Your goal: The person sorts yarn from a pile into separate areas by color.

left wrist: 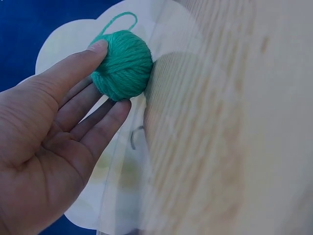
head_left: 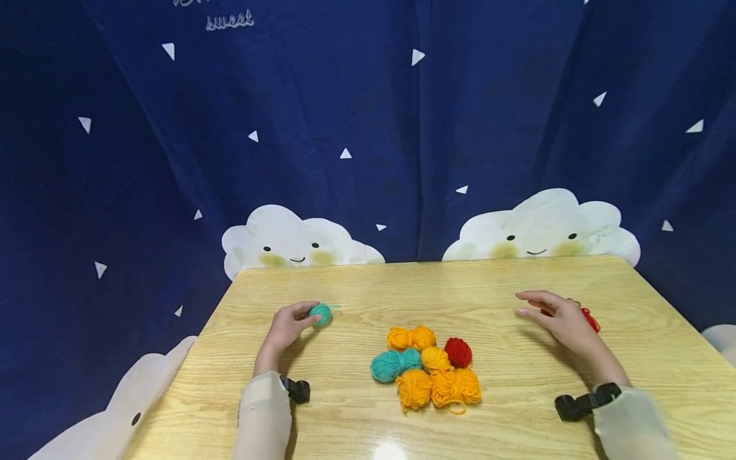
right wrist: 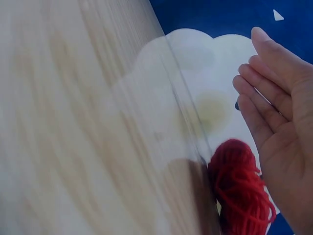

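Head view | left hand [head_left: 284,329]: thumb and fingers pinch the teal yarn ball [head_left: 322,315] at its fingertips, left of the grouped yarn [head_left: 435,360] on the counter [head_left: 345,415] | right hand [head_left: 560,317]: fingers extended; red skein [head_left: 590,320] lies just beside its palm, partly hidden, contact unclear

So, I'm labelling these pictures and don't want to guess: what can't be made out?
- Red yarn skein: its lower end is cut off by the right wrist view's bottom edge; in the head view, the right hand hides much of it.
- Small teal yarn ball: the left hand covers part of it in the left wrist view.
- Lettering: its top line is cut off by the head view's upper edge.
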A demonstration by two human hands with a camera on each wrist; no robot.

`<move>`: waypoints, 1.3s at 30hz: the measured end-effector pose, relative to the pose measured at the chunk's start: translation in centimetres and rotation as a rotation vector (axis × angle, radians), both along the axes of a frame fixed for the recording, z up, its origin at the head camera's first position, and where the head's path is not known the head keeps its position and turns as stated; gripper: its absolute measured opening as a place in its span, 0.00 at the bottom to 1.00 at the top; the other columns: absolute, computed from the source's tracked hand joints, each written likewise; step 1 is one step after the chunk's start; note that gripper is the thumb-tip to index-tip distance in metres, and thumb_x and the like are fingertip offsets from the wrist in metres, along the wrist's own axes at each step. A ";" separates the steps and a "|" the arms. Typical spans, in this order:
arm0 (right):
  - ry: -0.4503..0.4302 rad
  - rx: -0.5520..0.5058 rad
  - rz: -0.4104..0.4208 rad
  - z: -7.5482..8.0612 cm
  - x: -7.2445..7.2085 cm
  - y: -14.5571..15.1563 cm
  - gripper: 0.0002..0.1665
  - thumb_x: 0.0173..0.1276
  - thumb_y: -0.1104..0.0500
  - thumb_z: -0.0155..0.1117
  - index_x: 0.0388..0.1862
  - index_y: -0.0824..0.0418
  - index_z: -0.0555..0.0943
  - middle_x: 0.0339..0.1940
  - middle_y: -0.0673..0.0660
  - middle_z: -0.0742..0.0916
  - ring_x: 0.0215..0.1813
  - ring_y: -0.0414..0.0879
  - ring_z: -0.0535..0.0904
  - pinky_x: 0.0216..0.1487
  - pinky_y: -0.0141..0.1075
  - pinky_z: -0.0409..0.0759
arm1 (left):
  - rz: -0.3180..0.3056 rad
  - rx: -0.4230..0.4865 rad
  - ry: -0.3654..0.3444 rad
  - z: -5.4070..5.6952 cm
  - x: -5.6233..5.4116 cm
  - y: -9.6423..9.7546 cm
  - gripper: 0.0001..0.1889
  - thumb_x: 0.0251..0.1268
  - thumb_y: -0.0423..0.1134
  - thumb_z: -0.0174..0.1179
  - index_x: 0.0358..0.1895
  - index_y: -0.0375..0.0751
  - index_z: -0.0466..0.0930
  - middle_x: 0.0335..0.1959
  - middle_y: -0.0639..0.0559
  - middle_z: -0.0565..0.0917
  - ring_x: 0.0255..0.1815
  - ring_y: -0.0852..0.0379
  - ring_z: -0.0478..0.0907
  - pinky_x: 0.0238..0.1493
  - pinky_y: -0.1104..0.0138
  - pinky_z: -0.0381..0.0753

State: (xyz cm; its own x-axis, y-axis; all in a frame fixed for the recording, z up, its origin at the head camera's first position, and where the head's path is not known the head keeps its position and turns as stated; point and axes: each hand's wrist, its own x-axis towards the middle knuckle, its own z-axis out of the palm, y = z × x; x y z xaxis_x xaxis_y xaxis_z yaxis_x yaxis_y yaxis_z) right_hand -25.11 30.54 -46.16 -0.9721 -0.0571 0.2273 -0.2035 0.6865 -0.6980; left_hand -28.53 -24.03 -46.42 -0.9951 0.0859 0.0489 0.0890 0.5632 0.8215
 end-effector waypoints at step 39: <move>-0.077 -0.075 0.417 -0.4 0.4 -7.4 0.21 0.68 0.51 0.65 0.57 0.57 0.81 0.58 0.55 0.85 0.61 0.55 0.81 0.61 0.43 0.80 | 0.006 0.002 -0.006 -0.2 -0.1 -0.1 0.23 0.66 0.42 0.63 0.63 0.43 0.77 0.62 0.42 0.80 0.62 0.43 0.78 0.62 0.51 0.78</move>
State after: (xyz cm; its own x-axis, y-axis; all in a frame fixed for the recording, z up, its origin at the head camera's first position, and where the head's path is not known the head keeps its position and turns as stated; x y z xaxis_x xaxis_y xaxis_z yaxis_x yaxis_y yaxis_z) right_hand -24.76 23.11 -46.57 -0.8837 -0.4347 0.1736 -0.3984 0.5037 -0.7666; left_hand -28.67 -24.08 -46.61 -0.9959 0.0797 0.0432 0.0807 0.5621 0.8231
